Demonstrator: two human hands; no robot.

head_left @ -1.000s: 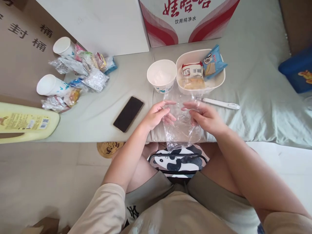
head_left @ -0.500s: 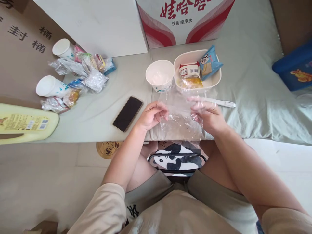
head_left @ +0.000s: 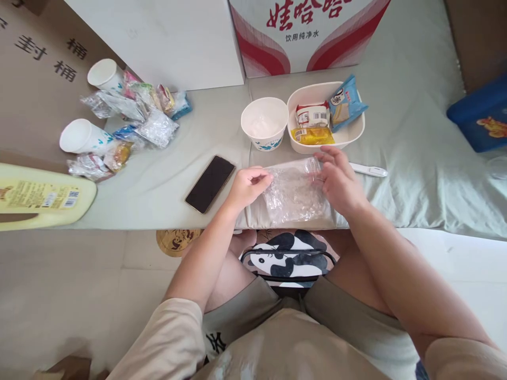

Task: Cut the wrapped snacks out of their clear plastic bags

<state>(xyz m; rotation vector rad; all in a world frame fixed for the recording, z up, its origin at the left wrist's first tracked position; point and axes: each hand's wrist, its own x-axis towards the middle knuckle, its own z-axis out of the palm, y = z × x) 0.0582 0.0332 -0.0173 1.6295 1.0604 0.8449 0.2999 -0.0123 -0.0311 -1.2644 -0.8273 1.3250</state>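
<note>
A crinkled clear plastic bag (head_left: 295, 195) lies flattened near the front edge of the cloth-covered surface. My left hand (head_left: 250, 184) pinches its upper left corner between thumb and fingers. At the bag's right side is my right hand (head_left: 341, 182), the index finger stretched along the top corner and another fingertip showing through the film. Just beyond the bag stand a white paper bowl (head_left: 266, 138) and an oblong white tub (head_left: 352, 138). In the tub are a blue snack packet (head_left: 346, 103), a red-and-white packet (head_left: 312, 114) and a yellow packet (head_left: 315, 136).
Left of my hands lies a black phone (head_left: 210, 183). A white-handled tool (head_left: 370, 170) is partly hidden behind my right hand. Farther left are two paper cups (head_left: 79, 136), crumpled wrappers (head_left: 156, 128) and a yellow jug (head_left: 47, 198). A red-and-white carton (head_left: 304, 50) stands behind.
The plastic bag has gone from being held up between both hands to lying flat on the cloth. It no longer overlaps the bowl and tub. My right hand's fingers have spread more.
</note>
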